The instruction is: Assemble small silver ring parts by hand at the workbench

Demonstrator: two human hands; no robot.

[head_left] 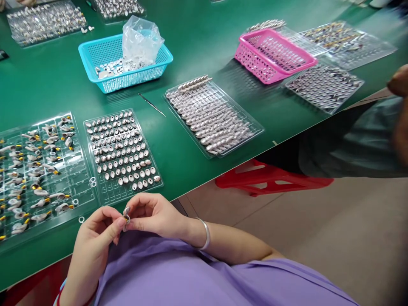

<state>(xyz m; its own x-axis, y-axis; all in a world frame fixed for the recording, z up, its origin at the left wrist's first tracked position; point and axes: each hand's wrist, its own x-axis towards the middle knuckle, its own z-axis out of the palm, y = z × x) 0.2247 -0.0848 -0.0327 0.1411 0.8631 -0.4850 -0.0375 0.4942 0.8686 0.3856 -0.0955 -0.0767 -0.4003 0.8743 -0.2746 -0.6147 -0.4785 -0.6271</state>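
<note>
At the table's near edge, my left hand (100, 233) and my right hand (156, 214) meet, fingertips pinched from both sides on a small grey-white earbud-shaped part (126, 216). A ring-like opening and a speck of yellow show on it; the rest is hidden by my fingers. Just beyond my hands lies a clear tray of small oval caps (121, 148), set in rows with their hollow sides up. To its left, another clear tray (68, 168) holds many curved grey-white parts with yellow pieces on them. Small white rings (81, 219) lie by that tray's right edge.
Further back stand a blue basket (92, 77) with a plastic bag and loose white pieces, and a pink basket (269, 74). Tweezers (151, 104) lie near a tray of stacked white strips (213, 119). At right, a co-worker's arm (402, 123) shows above a red stool (277, 182).
</note>
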